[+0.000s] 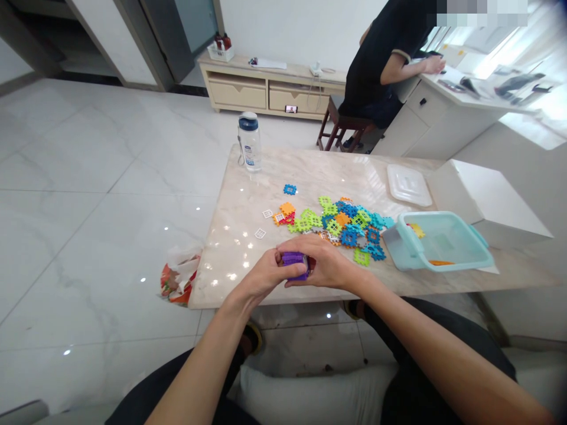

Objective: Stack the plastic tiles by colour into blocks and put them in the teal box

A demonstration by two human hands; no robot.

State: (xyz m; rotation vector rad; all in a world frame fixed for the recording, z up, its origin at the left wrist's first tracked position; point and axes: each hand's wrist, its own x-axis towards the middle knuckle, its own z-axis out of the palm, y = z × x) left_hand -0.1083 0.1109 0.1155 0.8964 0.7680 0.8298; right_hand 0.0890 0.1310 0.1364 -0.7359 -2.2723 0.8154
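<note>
Both hands hold purple building pieces (293, 260) above the near edge of the table. My left hand (268, 273) grips them from the left, its thumb lying across the front. From the right, my right hand (325, 260) curls its fingers around the top and far side, hiding part of them. Just beyond my hands spreads a pile of interlocking plastic tiles (343, 219) in green, blue, orange and white. Apart from the pile lie a blue tile (290, 189) and a white window-shaped piece (260, 234).
A teal plastic bin (398, 254) with a few pieces inside stands right, near its clear lid (408, 185) and a white box (496, 200). A water bottle (250, 144) stands at the far left corner. Another person (376, 65) sits at a desk beyond the table (230, 236).
</note>
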